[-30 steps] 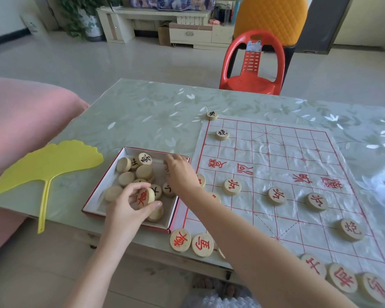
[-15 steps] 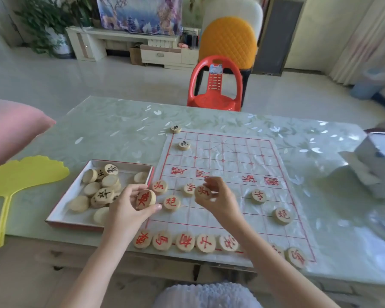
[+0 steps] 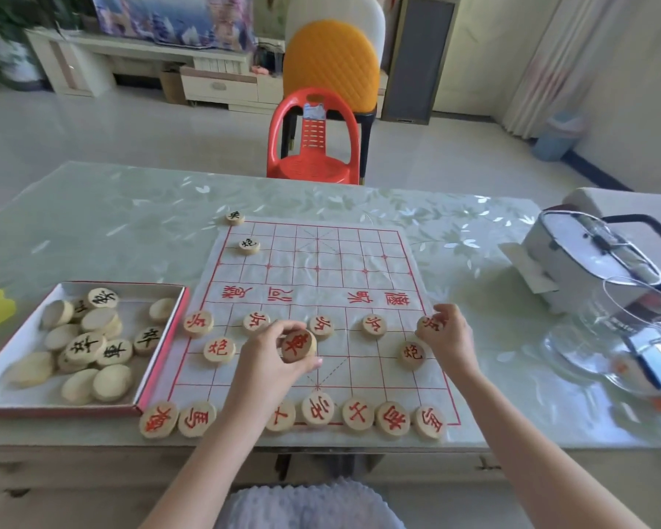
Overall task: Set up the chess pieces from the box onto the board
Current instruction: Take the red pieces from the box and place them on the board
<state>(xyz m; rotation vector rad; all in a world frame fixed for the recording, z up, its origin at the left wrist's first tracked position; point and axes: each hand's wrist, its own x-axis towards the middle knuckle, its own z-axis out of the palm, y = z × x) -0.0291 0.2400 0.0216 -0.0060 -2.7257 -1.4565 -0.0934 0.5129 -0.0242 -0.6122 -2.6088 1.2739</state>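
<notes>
Hands over the xiangqi board (image 3: 321, 269).
Left hand (image 3: 271, 357) grips a red-lettered disc (image 3: 298, 345); right hand (image 3: 449, 336) pinches a second disc (image 3: 428, 323), half hidden by its fingers.

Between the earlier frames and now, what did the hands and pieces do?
The right hand left the box, carried a red soldier piece rightward across the board and pinches it at the soldier row's right end. The left hand, red chariot piece in its grip, moved from over the box to mid-board. The near row and two far black pieces stayed put.
</notes>
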